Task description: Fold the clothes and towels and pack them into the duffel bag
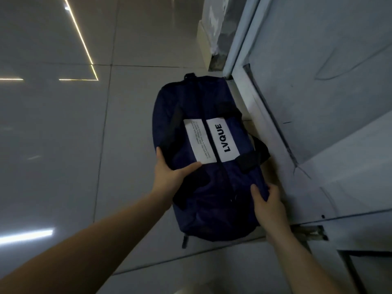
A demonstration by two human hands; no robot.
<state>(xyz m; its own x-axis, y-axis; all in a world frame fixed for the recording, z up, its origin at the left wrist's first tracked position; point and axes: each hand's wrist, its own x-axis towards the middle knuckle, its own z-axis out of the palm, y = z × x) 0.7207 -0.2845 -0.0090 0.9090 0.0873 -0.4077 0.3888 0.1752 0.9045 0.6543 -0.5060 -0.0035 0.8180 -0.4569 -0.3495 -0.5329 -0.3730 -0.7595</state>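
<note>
A navy duffel bag (199, 115) with black straps and a white LVQUE label lies zipped on the tiled floor beside a door frame. My left hand (169, 172) grips the bag's left side, thumb on top near the label and fingers round the edge. At the bag's near right side, my right hand (267, 200) grips the fabric, thumb on top. No clothes or towels are in sight.
A pale door frame and threshold (265, 115) run along the bag's right side, with a wall panel beyond. Glossy grey floor tiles (63, 134) stretch to the left and reflect ceiling lights. A white skirting corner (204, 41) stands at the back.
</note>
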